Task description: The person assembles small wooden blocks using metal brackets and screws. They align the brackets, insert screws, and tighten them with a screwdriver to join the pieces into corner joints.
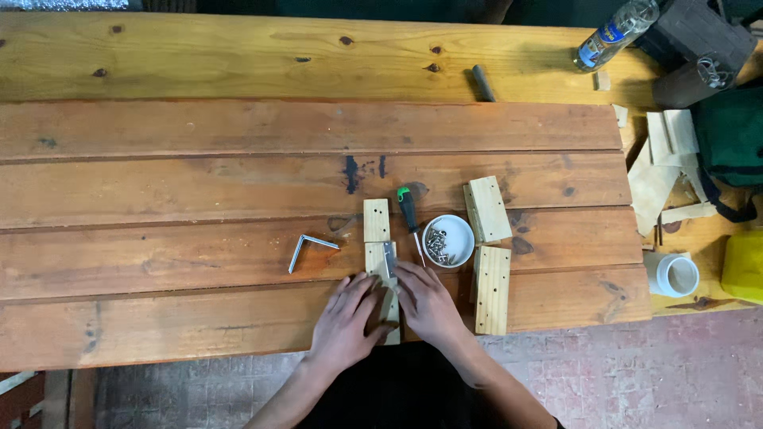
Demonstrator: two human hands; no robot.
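Note:
My left hand and my right hand rest on either side of a small pale wooden block near the table's front edge. A metal bracket lies on that block, and my right fingertips touch it. A second small block sits just beyond the first one. A screwdriver with a green and black handle lies to the right of the blocks. A white round dish holds several screws. Whether either hand grips the block is hidden.
A bent metal bracket lies to the left. Two larger wooden blocks lie right of the dish. Wood scraps, a white cup, a plastic bottle and a yellow container crowd the right end.

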